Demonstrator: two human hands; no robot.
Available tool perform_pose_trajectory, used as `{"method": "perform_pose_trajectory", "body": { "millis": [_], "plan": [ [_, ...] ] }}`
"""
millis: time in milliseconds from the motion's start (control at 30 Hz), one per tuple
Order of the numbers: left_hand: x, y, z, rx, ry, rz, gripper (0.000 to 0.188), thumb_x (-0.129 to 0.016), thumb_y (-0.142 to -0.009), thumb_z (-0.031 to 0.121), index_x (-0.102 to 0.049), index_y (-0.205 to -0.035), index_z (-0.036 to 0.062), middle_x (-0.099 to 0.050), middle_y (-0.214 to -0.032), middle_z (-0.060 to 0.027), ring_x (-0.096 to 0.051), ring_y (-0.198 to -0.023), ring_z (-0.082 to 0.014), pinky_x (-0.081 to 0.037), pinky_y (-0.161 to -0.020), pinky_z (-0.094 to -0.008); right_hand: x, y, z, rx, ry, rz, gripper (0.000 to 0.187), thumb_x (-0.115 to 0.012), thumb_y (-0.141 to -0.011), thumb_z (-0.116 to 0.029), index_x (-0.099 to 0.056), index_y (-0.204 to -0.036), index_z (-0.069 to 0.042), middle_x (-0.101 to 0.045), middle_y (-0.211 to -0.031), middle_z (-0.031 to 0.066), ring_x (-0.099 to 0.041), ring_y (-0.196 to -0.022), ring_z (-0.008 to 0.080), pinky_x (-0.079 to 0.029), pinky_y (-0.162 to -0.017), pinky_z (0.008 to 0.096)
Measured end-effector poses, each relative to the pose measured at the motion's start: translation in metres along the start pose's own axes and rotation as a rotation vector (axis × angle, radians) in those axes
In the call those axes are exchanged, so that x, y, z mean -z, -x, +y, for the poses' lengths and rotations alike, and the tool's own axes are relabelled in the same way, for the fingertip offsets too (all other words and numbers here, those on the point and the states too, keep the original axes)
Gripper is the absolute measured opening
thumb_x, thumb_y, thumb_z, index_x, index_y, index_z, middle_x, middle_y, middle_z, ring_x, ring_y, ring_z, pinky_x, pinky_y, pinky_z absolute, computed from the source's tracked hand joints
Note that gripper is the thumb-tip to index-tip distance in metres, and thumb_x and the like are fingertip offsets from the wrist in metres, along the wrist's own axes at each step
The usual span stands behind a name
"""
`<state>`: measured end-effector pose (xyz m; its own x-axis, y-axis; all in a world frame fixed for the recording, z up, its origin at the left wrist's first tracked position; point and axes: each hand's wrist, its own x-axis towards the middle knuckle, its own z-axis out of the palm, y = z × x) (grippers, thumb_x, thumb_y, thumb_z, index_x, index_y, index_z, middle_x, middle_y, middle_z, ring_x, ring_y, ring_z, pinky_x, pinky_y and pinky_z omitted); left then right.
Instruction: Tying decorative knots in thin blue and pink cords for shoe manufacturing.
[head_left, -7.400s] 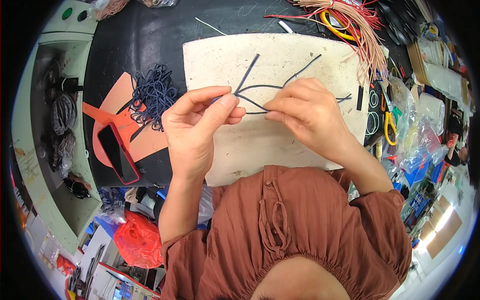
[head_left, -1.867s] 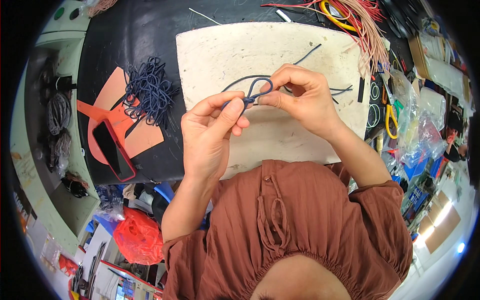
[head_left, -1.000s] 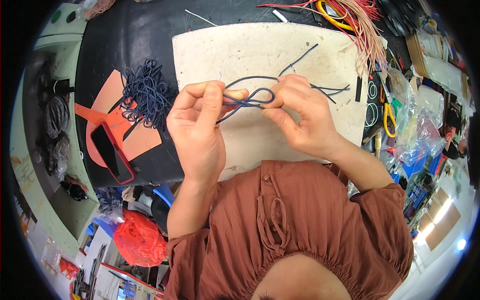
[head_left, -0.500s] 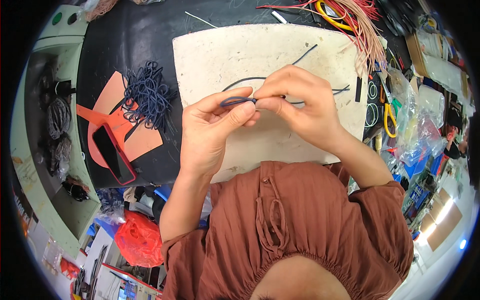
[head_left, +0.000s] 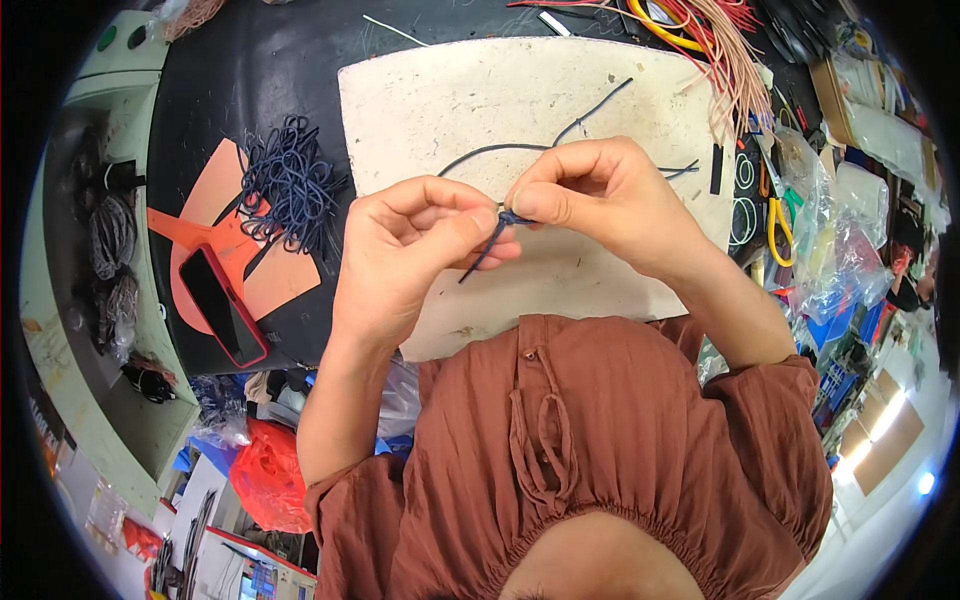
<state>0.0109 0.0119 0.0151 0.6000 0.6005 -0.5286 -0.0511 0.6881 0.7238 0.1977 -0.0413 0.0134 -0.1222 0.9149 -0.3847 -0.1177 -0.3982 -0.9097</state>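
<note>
The fingertips of the left hand point(head_left: 415, 250) and right hand point(head_left: 600, 200) hide the dark cord's point(head_left: 480, 262) knot.

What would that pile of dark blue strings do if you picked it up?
The pile of dark blue cords would probably flop and dangle, since its loops lie limp and tangled. It looks light, being thin strands. Several would likely lift together, as they cross over each other.
</note>
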Motion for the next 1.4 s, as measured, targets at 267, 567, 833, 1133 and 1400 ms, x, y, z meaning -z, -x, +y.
{"method": "perform_pose_trajectory", "body": {
  "millis": [267,567,833,1133,1400],
  "plan": [
    [0.009,-0.004,0.006,0.106,-0.214,-0.231,0.014,-0.064,-0.081,0.008,-0.063,-0.085,-0.005,-0.065,-0.073,-0.0125,-0.063,-0.064,-0.0149,-0.049,-0.057,-0.0227,-0.005,0.007,-0.001,0.231,0.363,-0.001,0.014,-0.063,-0.08,-0.012,-0.062,-0.077,0.001,-0.059,-0.069,0.0028,-0.053,-0.069,0.0082,-0.042,-0.064,0.024],
    [0.011,-0.007,0.01,0.088,-0.273,-0.411,0.011,-0.064,-0.08,0.006,-0.063,-0.08,-0.0046,-0.064,-0.07,-0.0107,-0.059,-0.063,-0.0114,-0.047,-0.058,-0.0212,0.003,0.006,0.008,-0.226,-0.18,-0.311,0.025,-0.057,-0.087,-0.024,-0.056,-0.072,-0.005,-0.051,-0.068,-0.0044,-0.044,-0.066,0.0035,-0.036,-0.062,0.0202],
    [0.009,-0.006,0.005,-0.037,-0.291,-0.175,0.014,-0.064,-0.082,0.009,-0.062,-0.085,-0.0047,-0.063,-0.072,-0.0093,-0.06,-0.067,-0.0121,-0.047,-0.06,-0.0227,0.003,0.007,0.004,-0.132,-0.258,-0.079,0.036,-0.048,-0.092,-0.034,-0.06,-0.089,-0.001,-0.06,-0.08,0.0021,-0.053,-0.082,0.0089,-0.042,-0.078,0.0262],
    [0.005,-0.006,0.0,0.07,-0.293,-0.129,0.025,-0.057,-0.088,0.018,-0.062,-0.096,-0.0049,-0.064,-0.075,-0.0104,-0.063,-0.065,-0.0145,-0.05,-0.061,-0.0242,0.002,0.014,0.009,0.057,0.172,0.168,0.025,-0.061,-0.085,-0.024,-0.063,-0.08,0.001,-0.06,-0.071,0.0005,-0.054,-0.07,0.007,-0.043,-0.066,0.0232],
    [0.011,-0.009,0.002,0.178,-0.061,-0.055,0.026,-0.057,-0.087,0.014,-0.06,-0.103,-0.0057,-0.066,-0.08,-0.0148,-0.066,-0.069,-0.0178,-0.054,-0.063,-0.0257,0.008,0.012,0.019,-0.027,0.016,0.178,0.022,-0.06,-0.086,-0.022,-0.062,-0.081,-0.001,-0.06,-0.076,0.0024,-0.055,-0.072,0.0078,-0.043,-0.068,0.0225]
  ]
}}
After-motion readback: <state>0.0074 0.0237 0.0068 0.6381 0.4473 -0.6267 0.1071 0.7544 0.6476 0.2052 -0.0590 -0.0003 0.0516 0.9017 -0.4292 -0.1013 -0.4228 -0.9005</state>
